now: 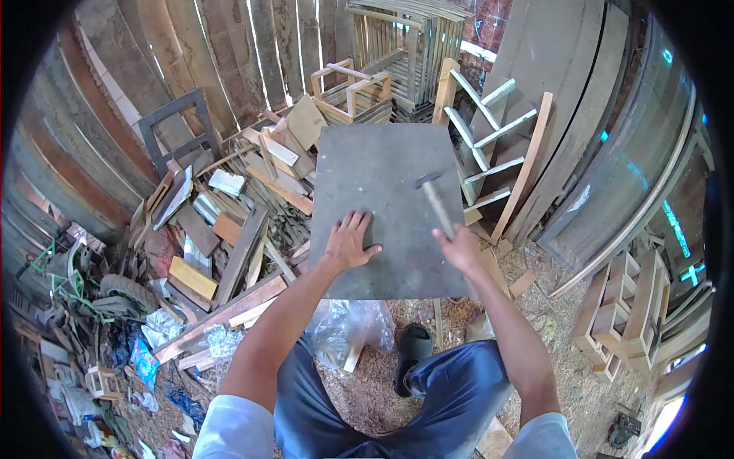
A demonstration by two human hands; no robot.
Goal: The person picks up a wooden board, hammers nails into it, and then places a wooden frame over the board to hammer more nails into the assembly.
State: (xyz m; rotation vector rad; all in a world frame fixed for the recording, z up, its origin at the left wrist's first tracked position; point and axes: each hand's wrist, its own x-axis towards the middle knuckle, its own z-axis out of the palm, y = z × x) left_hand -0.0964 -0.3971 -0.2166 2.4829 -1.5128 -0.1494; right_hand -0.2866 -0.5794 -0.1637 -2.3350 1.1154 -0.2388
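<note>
In front of me is a flat, dark grey rectangular board (394,264), level above my knees. My left hand (352,241) lies on its left part, palm down, with fingers and thumb spread. My right hand (459,249) is closed around the lower end of the wooden handle of a hammer (438,206). The dark hammer head points up and left and overlaps the right part of the board in this view. Whatever supports the board is hidden beneath it.
Scrap wood (241,252) is heaped at the left. Behind the board stand wooden frames (352,92); a white-slatted wooden rack (497,141) leans at the right. Shelf-like wooden pieces (623,306) stand farther right. Clear plastic sheeting (348,333) and sawdust lie near my feet.
</note>
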